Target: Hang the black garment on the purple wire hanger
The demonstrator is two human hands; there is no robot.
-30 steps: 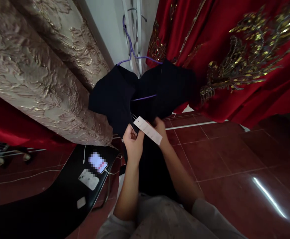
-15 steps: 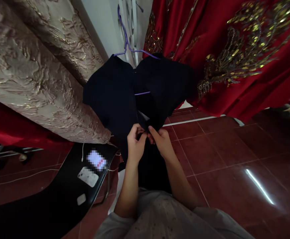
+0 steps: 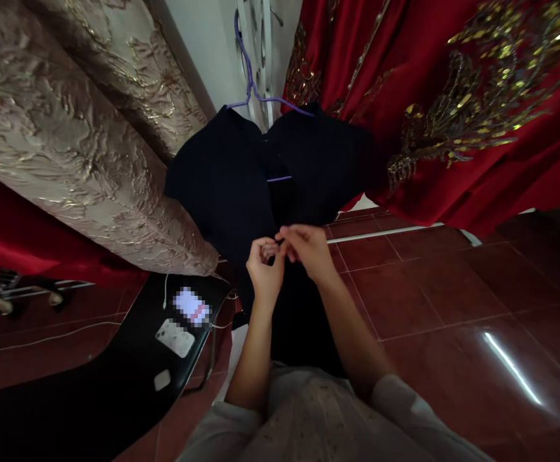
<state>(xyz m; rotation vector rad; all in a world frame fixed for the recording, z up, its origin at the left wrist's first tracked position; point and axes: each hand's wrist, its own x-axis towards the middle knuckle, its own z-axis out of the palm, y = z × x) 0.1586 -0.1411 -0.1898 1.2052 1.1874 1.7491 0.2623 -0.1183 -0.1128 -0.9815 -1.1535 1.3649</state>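
Note:
A black garment (image 3: 222,186) hangs open-fronted on a purple hanger (image 3: 253,90) in front of me. My left hand (image 3: 264,266) and my right hand (image 3: 308,249) meet at its front opening, fingertips pinched together on the dark fabric edge. Whatever small thing sits between the fingertips is too small to name. No white tag shows in this view. The garment's lower part drops behind my forearms.
A beige embossed drape (image 3: 63,141) hangs at the left. A red gown with gold embroidery (image 3: 453,109) hangs at the right. A black table (image 3: 92,391) at the lower left carries a lit phone (image 3: 192,306), a second phone (image 3: 174,337) and cables. The floor is glossy red tile (image 3: 453,308).
The white tag held up between my hands a second ago has gone out of sight. Both hands have closed in on the garment's front edge and risen slightly.

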